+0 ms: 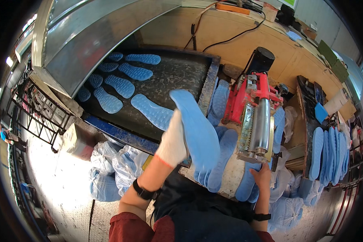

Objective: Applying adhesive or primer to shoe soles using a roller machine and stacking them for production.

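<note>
My left hand (172, 141), in a white knit glove with a red-orange cuff, grips a light-blue insole (195, 127) by its long edge and holds it up tilted. Below and behind it, another textured blue insole (152, 111) lies flat on the dark conveyor bed. My bare right hand (263, 176) is just under the near end of a metal roller (261, 125) on a red machine (246, 94). Its thumb and forefinger look apart, beside blue insoles (246, 183) on the bench; some of its fingers are hidden.
Several insoles (121, 85) lie across the conveyor bed (177, 76) beneath a metal hood (92, 36). More insoles (222, 161) lie before the machine. At right, insoles (330, 153) stand in a row on a shelf. Plastic bags of insoles (127, 163) sit on the floor.
</note>
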Motion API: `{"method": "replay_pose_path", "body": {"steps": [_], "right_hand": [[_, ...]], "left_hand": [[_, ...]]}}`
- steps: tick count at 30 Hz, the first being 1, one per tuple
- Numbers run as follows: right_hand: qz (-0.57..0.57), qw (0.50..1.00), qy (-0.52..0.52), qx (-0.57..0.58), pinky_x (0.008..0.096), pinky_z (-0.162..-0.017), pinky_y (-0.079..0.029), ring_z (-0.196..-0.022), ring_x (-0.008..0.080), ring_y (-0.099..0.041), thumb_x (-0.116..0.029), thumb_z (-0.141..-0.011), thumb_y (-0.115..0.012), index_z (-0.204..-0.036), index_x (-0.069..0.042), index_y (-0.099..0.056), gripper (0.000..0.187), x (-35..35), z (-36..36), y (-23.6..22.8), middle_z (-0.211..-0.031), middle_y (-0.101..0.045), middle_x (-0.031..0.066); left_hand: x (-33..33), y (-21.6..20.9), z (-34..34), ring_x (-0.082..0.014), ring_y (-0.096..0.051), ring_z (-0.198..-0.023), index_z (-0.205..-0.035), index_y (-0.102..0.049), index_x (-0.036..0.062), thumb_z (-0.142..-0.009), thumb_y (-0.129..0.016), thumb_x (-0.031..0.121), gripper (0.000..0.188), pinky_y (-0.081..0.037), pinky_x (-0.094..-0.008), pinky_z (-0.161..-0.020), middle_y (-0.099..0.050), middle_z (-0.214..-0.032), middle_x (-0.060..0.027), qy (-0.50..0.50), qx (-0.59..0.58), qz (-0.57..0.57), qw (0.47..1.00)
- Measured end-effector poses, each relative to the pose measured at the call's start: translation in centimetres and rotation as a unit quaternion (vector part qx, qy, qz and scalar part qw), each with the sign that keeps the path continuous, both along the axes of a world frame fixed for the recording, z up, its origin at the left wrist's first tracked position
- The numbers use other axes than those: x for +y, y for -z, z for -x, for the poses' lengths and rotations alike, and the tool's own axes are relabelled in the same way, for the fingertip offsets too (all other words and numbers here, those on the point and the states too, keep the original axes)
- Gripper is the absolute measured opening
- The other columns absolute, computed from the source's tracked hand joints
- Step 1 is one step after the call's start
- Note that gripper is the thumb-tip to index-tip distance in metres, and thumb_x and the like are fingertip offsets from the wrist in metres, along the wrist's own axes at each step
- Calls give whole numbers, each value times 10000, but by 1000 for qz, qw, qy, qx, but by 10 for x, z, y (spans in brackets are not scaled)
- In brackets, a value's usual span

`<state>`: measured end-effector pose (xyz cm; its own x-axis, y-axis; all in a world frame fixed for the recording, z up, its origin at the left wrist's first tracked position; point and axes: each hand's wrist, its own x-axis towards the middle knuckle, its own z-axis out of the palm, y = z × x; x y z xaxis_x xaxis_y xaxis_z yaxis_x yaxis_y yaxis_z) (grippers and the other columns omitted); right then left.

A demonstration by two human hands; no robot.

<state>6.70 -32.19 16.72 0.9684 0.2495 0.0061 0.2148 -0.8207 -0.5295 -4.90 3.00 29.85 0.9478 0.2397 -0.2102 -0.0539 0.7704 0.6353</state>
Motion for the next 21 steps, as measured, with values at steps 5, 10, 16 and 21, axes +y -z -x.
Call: {"method": "replay_pose_path", "body": {"steps": [5,10,16,21], "right_hand": [[-5,1000,-19,-2,394,-771,-471,-899,353,-595,-154,-677,-771,-1146,-24,-539,539,-3,-3,-6,-970,-621,201],[30,992,26,118,366,-743,-481,-843,320,-624,-192,-778,-712,-1120,-28,-562,408,-15,-9,-7,-955,-644,183],[-477,867,60,132,273,-862,-423,-971,126,-532,-145,-872,-629,-1173,1,-511,354,-19,-4,-32,-1075,-587,58],[-577,814,21,71,285,-929,-389,-1063,145,-503,-78,-906,-569,-1297,12,-448,418,-11,-18,-67,-1189,-545,68]], "left_hand": [[68,12,-68,-297,-571,-1090,-1289,-459,1,-928,-438,531,641,-476,-399,-927,-548,-1246,-128,-268,78,79,957],[113,35,-100,-297,-557,-1115,-1303,-464,12,-915,-441,546,661,-458,-402,-944,-539,-1273,-136,-326,165,83,927],[113,35,-79,-306,-527,-1153,-1376,-394,50,-883,-514,356,593,-408,-355,-976,-531,-1271,-207,-250,330,-568,711],[53,7,-70,-263,-393,-1298,-1402,-383,38,-936,-431,505,662,-318,-357,-1064,-406,-1408,-155,-319,133,-354,869]]}}
